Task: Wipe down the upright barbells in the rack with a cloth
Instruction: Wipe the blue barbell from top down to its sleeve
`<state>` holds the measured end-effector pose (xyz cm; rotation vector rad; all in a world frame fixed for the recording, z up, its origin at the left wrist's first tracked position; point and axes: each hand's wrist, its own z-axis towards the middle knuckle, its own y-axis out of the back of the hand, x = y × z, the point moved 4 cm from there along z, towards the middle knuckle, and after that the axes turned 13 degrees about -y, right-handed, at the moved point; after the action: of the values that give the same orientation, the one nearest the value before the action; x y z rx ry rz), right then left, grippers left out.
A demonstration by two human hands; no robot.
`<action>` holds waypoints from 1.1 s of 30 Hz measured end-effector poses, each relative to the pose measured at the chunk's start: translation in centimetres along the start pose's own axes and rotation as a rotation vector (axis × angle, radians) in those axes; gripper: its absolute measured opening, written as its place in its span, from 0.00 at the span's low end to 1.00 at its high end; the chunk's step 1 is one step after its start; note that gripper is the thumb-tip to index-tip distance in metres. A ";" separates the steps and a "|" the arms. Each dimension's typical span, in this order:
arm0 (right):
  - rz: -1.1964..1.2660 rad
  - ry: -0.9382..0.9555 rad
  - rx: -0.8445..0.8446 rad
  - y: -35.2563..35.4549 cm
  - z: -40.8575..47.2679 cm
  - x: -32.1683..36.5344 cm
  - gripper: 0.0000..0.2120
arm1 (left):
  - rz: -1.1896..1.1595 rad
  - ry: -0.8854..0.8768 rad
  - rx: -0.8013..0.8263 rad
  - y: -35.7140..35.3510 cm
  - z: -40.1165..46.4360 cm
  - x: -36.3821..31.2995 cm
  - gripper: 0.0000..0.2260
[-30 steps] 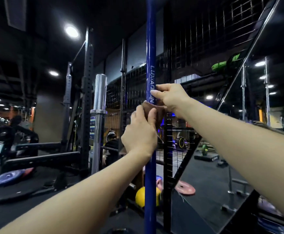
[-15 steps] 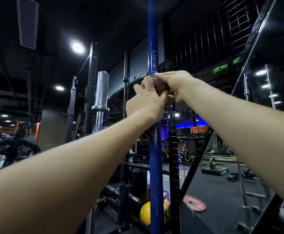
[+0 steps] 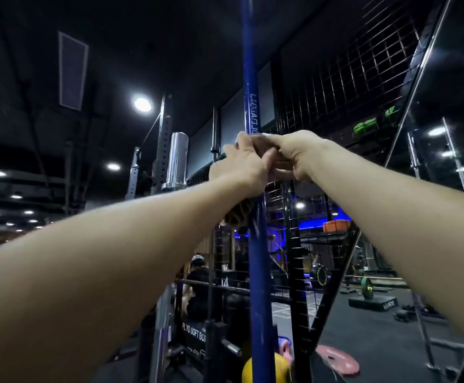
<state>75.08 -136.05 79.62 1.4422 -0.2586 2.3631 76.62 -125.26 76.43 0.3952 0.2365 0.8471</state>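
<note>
head view: the blue barbell (image 3: pixel 257 258) stands upright against the mesh rack (image 3: pixel 335 111), and the brown cloth (image 3: pixel 237 214) is wrapped round it, gripped by the left hand (image 3: pixel 239 164) and right hand (image 3: pixel 291 154) together. mid-wipe, probably. more shaft is left above, but mesh crowds the right.

"PLYO SOFT BOX" marks the black box (image 3: pixel 195 334) below.

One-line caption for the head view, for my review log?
Both hands, left and right, wrap a brown cloth around the upright blue barbell.
</note>
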 end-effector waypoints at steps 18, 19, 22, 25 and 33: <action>0.303 -0.051 0.271 -0.1 -3.8 -8.9 0.16 | -0.011 -0.020 0.043 -1.5 -3.0 0.6 0.25; 0.315 -0.056 0.275 0.0 -3.8 -9.1 0.16 | -0.032 0.002 0.026 -1.4 -2.4 0.5 0.25; 0.341 -0.078 0.306 0.2 -3.9 -10.5 0.16 | -0.020 -0.001 0.012 -2.2 -3.1 0.3 0.23; 0.356 -0.093 0.330 0.3 -4.4 -12.1 0.13 | -0.030 -0.057 0.044 -3.5 -6.5 0.6 0.21; 0.400 -0.167 0.331 0.1 -6.0 -14.1 0.16 | 0.005 -0.018 0.121 -2.9 -6.2 1.1 0.28</action>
<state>75.93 -137.03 64.37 1.8970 -0.2224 2.7008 77.10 -124.63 69.51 0.5163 0.2704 0.8361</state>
